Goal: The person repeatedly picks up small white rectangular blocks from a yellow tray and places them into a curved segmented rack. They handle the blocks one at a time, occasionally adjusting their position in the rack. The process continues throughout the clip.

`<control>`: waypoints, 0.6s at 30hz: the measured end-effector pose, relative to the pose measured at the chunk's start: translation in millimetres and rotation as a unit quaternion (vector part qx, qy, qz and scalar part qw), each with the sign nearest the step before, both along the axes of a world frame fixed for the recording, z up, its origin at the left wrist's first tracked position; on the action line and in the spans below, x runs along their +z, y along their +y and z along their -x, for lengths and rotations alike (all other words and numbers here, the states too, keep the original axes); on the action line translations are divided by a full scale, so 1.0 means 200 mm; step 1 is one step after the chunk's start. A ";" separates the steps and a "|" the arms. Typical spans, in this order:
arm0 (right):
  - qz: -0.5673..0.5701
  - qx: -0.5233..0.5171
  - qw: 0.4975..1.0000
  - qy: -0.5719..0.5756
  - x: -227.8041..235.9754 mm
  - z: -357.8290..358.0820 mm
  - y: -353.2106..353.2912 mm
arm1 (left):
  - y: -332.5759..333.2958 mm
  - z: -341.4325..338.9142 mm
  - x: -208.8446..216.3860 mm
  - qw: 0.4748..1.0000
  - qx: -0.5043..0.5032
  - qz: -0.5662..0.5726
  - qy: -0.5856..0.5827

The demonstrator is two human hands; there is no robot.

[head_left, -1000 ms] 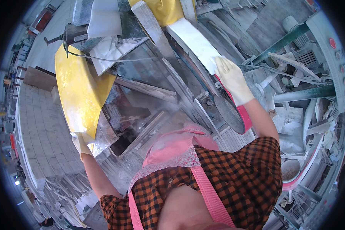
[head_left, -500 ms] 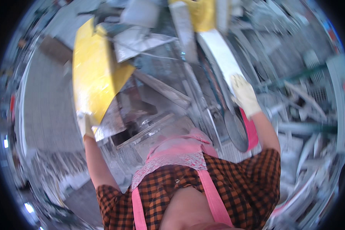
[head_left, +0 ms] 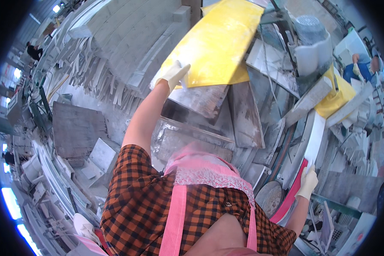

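Note:
My left hand [head_left: 173, 77], in a pale glove, rests at the near corner of a large yellow sheet [head_left: 213, 40], with the thumb apart from the fingers. The sheet lies draped over a slanting, dusty surface. Off to the right, my gloved right hand [head_left: 307, 182] is closed at the near end of a long white strip [head_left: 316, 132]. Beside and below this hand runs a curved pink band [head_left: 291, 194], next to a round grey disc [head_left: 269, 197]. The right fingertips are partly hidden.
Dusty boards [head_left: 247, 113] lean in front of me. Stacked pale strips [head_left: 128, 47] stand at the far left. A second yellow cover [head_left: 335, 94] hangs near the strip's far end. A co-worker in blue [head_left: 357, 70] is at the far right.
The view has swung left, so both hands sit further right in it. My right hand is now nearer the strip's near end, beside the pink band. My left hand stays at the yellow sheet.

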State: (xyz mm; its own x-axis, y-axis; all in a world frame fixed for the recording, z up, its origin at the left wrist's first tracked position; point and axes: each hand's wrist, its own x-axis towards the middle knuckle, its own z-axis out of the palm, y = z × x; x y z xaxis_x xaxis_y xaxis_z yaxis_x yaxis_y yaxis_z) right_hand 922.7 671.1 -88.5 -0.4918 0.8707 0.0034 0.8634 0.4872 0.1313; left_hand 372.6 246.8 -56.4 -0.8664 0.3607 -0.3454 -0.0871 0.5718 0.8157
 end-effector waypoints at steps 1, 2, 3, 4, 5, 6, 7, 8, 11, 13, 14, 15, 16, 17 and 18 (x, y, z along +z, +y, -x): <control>0.018 -0.014 1.000 0.015 0.07 0.07 -0.01 | -0.02 0.02 -0.01 1.000 -0.018 0.007 0.001; 0.027 -0.044 0.998 0.029 0.14 0.15 -0.04 | -0.04 0.06 -0.03 0.999 -0.044 -0.002 -0.005; 0.109 -0.036 0.979 0.171 0.17 0.26 -0.10 | -0.05 0.08 -0.07 0.999 -0.045 -0.016 -0.003; 0.183 -0.043 0.932 0.310 0.19 0.39 -0.18 | -0.05 0.11 -0.11 0.998 -0.049 -0.033 0.010; 0.243 -0.080 0.871 0.419 0.21 0.54 -0.27 | -0.04 0.13 -0.16 0.998 -0.042 -0.017 0.045; 0.286 -0.062 0.823 0.486 0.22 0.68 -0.38 | -0.03 0.14 -0.20 0.996 -0.033 -0.004 0.085; 0.275 -0.003 0.813 0.513 0.22 0.86 -0.50 | -0.02 0.15 -0.25 0.992 -0.021 0.006 0.127; 0.337 0.085 0.760 0.549 0.20 1.05 -0.62 | -0.01 0.15 -0.28 0.973 0.005 0.034 0.229; 0.429 0.171 0.696 0.549 0.14 1.60 -1.00 | 0.00 0.11 -0.32 0.968 0.039 0.034 0.248; 0.395 0.178 0.700 0.568 0.05 1.95 -1.23 | 0.00 0.08 -0.30 0.964 0.053 0.037 0.259; 0.472 0.158 0.638 0.587 0.01 2.11 -1.30 | -0.01 0.06 -0.28 0.962 0.057 0.038 0.263; 0.496 0.126 0.627 0.587 -0.05 2.25 -1.38 | -0.01 0.05 -0.26 0.964 0.055 0.040 0.259; 0.428 0.088 0.643 0.629 -0.13 2.36 -1.49 | -0.02 0.05 -0.23 0.965 0.043 0.067 0.249; 0.416 0.136 0.692 0.574 -0.17 2.42 -1.51 | -0.03 0.05 -0.21 0.968 0.042 0.062 0.239; 0.364 0.206 0.743 0.522 -0.21 2.48 -1.53 | -0.04 0.06 -0.19 0.970 0.048 0.034 0.237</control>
State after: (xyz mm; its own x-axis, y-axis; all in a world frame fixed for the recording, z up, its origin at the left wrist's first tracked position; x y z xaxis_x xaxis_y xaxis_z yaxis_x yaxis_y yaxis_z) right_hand 427.3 364.2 -131.1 -0.7772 0.6050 0.1729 0.0667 0.3525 -0.9334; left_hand 359.7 238.7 -94.3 -0.9620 0.2610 0.0804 0.2335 0.6334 0.7377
